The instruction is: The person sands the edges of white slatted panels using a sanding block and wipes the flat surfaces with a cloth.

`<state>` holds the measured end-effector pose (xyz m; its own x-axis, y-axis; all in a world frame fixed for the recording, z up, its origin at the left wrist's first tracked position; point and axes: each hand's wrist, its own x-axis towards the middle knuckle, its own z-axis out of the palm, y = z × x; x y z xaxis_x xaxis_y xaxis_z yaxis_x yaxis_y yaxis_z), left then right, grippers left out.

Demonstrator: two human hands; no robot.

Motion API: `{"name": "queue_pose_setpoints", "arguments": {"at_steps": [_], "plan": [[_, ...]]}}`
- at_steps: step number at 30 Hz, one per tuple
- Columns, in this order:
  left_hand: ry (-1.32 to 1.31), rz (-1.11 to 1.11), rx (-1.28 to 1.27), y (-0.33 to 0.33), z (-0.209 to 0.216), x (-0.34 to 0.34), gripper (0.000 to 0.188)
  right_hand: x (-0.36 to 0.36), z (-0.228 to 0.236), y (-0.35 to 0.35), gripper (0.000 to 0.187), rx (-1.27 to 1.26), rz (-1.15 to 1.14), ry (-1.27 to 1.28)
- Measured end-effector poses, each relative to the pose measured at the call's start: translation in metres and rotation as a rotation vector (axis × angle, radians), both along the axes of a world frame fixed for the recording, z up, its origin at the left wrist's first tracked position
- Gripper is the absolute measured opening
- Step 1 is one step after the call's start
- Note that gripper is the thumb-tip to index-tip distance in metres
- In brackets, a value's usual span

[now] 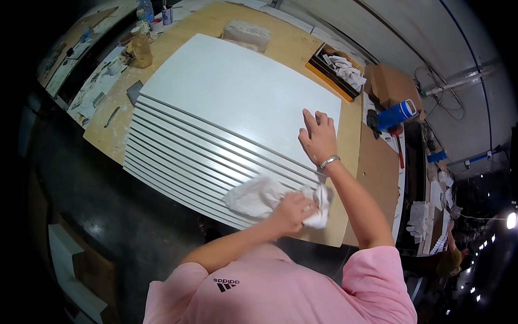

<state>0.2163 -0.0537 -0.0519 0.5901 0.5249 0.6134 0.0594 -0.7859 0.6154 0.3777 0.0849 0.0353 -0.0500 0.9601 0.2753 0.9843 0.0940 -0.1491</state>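
Observation:
White boards (pixel 226 97) lie staggered on a worktable, their near edges showing as narrow parallel strips. My left hand (pixel 294 213) is closed on a crumpled white cloth (pixel 256 197), at the near right corner of the strips. Part of the cloth spreads left over the strips, and another part bunches up to the right of the hand; both are slightly blurred. My right hand (pixel 319 135), with a silver bracelet at the wrist, is over the top board near its right edge. Its fingers are apart and it holds nothing; whether it presses on the board I cannot tell.
A whitish block (pixel 246 33) stands behind the boards. Far right are an open box (pixel 337 70) of white rags, a cardboard box (pixel 389 83) and a blue bottle (pixel 396 114). A yellowish bottle (pixel 141 48) stands far left. A person (pixel 450 259) is at lower right.

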Motion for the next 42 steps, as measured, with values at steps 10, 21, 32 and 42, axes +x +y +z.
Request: {"name": "queue_pose_setpoints", "arguments": {"at_steps": [10, 21, 32, 42], "plan": [[0.117, 0.478, -0.100, 0.075, 0.044, -0.064, 0.044, 0.003, -0.008, -0.002, 0.054, 0.098, 0.013, 0.008], [-0.044, 0.025, -0.058, -0.017, 0.027, -0.009, 0.039, 0.023, -0.027, 0.001, 0.052, 0.062, 0.062, 0.168], [0.043, 0.142, -0.155, -0.063, -0.008, -0.035, 0.028, 0.029, -0.053, 0.013, 0.051, 0.124, 0.069, -0.114], [0.236, 0.400, 0.332, -0.012, -0.043, -0.098, 0.049, 0.028, -0.062, 0.022, 0.051, 0.160, 0.083, -0.125]]}}
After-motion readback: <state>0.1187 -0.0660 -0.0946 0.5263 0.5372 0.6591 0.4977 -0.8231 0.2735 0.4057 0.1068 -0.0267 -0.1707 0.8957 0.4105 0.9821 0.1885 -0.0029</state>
